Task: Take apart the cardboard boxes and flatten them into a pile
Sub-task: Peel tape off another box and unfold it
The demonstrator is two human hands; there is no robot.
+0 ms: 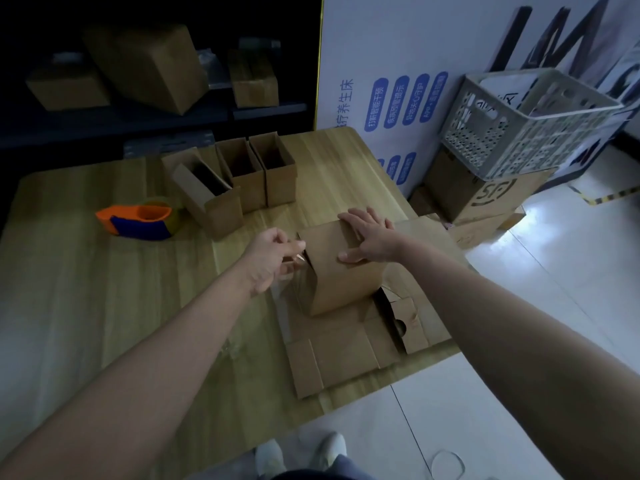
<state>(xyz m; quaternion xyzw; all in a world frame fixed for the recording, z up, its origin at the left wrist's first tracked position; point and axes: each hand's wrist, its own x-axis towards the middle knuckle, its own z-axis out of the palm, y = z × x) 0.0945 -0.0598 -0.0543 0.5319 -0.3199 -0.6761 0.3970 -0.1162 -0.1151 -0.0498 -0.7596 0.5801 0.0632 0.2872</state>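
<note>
Pinching what looks like a tape strip (pixel 298 258) at the box's left edge, the left hand (pixel 273 252) is curling tight. The right hand (pixel 367 233) is pressing flat, fingers straight, on the box (pixel 332 285), which is sitting on flattened cardboard (pixel 332 355) at the table's (pixel 104 306) right side. Likely light, stiff and easily creased; grab the flap edges.

Packing or storage room: shelved cartons (pixel 145 64), tape dispenser (pixel 138 220), plastic crate (pixel 519 123), wooden table (pixel 104 289).
</note>
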